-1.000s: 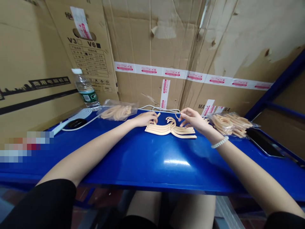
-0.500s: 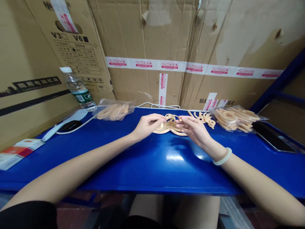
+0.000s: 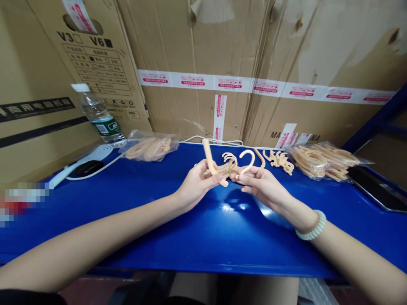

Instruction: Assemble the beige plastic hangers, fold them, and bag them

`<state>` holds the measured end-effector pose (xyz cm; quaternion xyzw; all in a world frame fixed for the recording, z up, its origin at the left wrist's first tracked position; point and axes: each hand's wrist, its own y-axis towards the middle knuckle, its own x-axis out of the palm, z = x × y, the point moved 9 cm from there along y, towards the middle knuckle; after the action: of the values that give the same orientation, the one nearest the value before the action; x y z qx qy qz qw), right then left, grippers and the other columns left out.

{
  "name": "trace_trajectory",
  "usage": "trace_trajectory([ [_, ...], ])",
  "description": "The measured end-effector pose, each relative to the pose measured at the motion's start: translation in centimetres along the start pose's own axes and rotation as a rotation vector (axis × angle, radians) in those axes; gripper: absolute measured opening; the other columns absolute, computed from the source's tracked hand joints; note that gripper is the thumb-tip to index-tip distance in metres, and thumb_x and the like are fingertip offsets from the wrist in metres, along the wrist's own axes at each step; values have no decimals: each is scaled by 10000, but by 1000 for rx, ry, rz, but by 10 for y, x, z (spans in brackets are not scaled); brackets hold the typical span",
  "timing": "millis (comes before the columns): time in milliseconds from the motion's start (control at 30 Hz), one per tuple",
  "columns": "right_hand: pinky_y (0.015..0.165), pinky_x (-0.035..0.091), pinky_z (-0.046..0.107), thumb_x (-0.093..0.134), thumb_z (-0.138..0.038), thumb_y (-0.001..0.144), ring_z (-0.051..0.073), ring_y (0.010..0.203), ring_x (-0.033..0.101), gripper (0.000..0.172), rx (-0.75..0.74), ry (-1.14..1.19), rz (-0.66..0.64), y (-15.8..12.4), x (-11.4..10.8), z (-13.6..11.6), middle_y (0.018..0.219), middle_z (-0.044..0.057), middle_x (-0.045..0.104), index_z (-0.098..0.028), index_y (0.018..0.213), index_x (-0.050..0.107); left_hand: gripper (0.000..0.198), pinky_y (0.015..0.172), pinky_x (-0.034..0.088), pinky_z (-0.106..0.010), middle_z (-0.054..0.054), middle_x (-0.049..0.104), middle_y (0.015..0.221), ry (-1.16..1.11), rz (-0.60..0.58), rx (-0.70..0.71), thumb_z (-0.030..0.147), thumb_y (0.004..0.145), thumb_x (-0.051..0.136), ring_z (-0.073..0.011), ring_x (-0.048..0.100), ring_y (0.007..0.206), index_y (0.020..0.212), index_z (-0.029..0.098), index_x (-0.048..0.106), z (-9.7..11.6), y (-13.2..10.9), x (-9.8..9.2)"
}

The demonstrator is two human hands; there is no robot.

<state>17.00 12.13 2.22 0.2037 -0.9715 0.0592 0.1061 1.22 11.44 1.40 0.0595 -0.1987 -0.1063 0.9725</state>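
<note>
My left hand grips a beige, slightly bent plastic hanger arm. One end points up and the other sticks out past my thumb. My right hand pinches a beige hanger hook by its lower end, with the curve upward. The two pieces are apart, a small gap between them. Just behind my hands lies a stack of beige hangers with their hooks fanned out, partly hidden by my fingers. Another curved beige piece rises behind my right hand; whether I hold it I cannot tell.
Loose hooks are heaped at the back right of the blue table. Bagged hanger parts lie beyond them, and another bag is at the left. A bottle, a black mouse and a dark tablet stand around.
Both hands have come slightly down and nearer to me. The hanger arm and the hook, mostly hidden in my fingers before, now show clearly. The view has shifted a little.
</note>
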Motion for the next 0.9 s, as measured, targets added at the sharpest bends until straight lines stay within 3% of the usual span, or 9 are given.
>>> trace_trajectory([
  [133, 683, 604, 187, 935, -330, 688, 152, 889, 721, 292, 40, -25, -68, 0, 6, 8, 1052, 71, 770, -175, 861, 758, 366, 822, 557, -323, 41, 598, 775, 123, 51, 95, 248, 681, 862, -135, 643, 775, 783, 208, 513, 0, -5, -2],
  [333, 708, 632, 220, 920, -374, 721, 174, 876, 739, 309, 93, -3, -137, -2, 12, 14, 926, 72, 769, -157, 869, 758, 317, 780, 555, -324, 23, 615, 762, 263, 39, 124, 255, 692, 833, -155, 640, 754, 717, 204, 522, 2, -11, 2],
  [500, 713, 634, 218, 871, -325, 796, 178, 859, 756, 268, 125, 10, -177, -2, 16, 20, 952, 106, 777, -136, 929, 734, 280, 753, 539, -302, 13, 611, 742, 404, 37, 191, 252, 730, 788, -156, 629, 753, 648, 190, 528, 12, -15, 6],
  [900, 675, 639, 216, 925, -298, 719, 155, 745, 746, 301, 115, 54, -123, -1, 16, 23, 816, 56, 756, -144, 857, 706, 261, 727, 550, -271, 23, 586, 745, 329, 18, 193, 218, 768, 761, -139, 651, 738, 670, 177, 522, 7, -21, 10],
])
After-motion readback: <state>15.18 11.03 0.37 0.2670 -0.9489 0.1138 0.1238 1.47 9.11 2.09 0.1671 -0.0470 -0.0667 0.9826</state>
